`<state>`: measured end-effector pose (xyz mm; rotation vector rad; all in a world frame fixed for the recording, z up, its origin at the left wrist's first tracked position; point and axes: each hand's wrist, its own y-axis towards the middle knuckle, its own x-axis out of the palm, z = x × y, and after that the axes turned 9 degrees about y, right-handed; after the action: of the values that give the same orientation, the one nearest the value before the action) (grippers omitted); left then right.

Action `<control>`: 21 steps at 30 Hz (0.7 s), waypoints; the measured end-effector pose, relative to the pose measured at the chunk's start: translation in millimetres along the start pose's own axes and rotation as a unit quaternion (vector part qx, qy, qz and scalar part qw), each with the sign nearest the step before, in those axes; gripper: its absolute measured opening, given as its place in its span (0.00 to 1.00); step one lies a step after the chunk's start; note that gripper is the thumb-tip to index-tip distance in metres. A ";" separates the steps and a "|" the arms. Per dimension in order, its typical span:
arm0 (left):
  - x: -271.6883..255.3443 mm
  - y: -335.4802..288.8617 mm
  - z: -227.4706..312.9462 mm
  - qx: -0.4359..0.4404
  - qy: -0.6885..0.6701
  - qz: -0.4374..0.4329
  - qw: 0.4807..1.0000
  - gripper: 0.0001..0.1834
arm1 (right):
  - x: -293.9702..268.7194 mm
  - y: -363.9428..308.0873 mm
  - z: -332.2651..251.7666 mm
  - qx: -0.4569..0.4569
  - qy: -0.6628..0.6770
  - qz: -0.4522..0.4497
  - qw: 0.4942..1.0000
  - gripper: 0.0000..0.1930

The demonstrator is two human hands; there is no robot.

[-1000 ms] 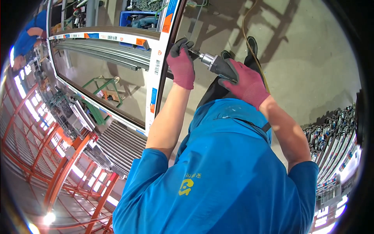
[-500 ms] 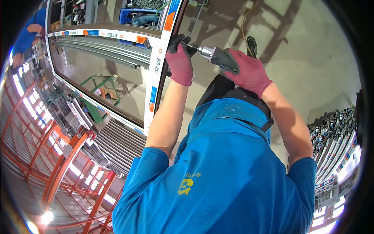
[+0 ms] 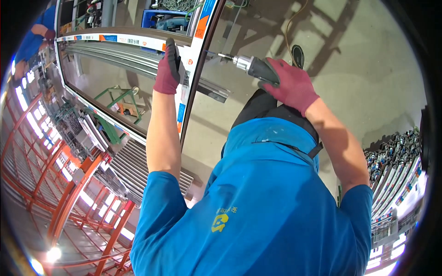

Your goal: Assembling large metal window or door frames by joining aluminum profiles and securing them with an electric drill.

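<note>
My right hand (image 3: 291, 85), in a maroon glove with dark palm, is wrapped round a power drill (image 3: 258, 68). The drill's silver chuck and thin bit point left at the side of a large window frame (image 3: 184, 87) covered in white printed film; whether the bit tip touches it I cannot tell. My left hand (image 3: 168, 71), gloved alike, is at the frame where the crossbar meets the near side member. Its fingers point away from me and look closed, with the thumb side to the right. Whatever they hold is hidden behind the glove.
Through the frame show long metal profiles (image 3: 115, 57), a blue crate (image 3: 149, 18) of tools and a green stand (image 3: 122, 101). A brown hose (image 3: 289, 34) runs by my shoe (image 3: 298, 55). Profiles are stacked at right (image 3: 396, 165). Another person in blue (image 3: 39, 34) is at far left.
My left hand has left the drill's tip and moved left onto the frame, covering a small dark block there. The drill's bit is now exposed; my right hand has barely moved.
</note>
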<state>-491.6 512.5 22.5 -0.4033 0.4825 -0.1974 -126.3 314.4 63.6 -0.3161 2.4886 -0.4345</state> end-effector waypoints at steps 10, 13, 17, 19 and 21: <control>-32.3 16.5 -50.1 0.230 0.352 -0.013 0.907 0.22 | 12.8 14.2 -14.2 0.023 0.000 -0.025 0.999 0.38; -39.8 20.9 -53.6 0.212 0.304 -0.028 0.928 0.26 | 14.2 17.9 -17.4 0.015 -0.018 -0.030 0.999 0.39; 2.1 12.7 -7.3 0.007 0.100 -0.020 0.995 0.24 | 18.5 17.2 -14.0 0.053 -0.002 -0.041 0.998 0.41; 6.9 14.5 3.1 -0.199 -0.191 -0.003 0.961 0.26 | 19.6 17.6 -15.7 0.056 -0.002 -0.039 0.998 0.41; 0.9 13.7 2.1 -0.232 -0.034 0.017 0.972 0.28 | 18.7 15.5 -18.2 0.058 0.011 -0.047 0.997 0.42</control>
<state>-488.6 525.3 18.1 -0.8558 0.4666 -0.0344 -153.9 327.0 62.3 -0.3838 2.4639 -0.6220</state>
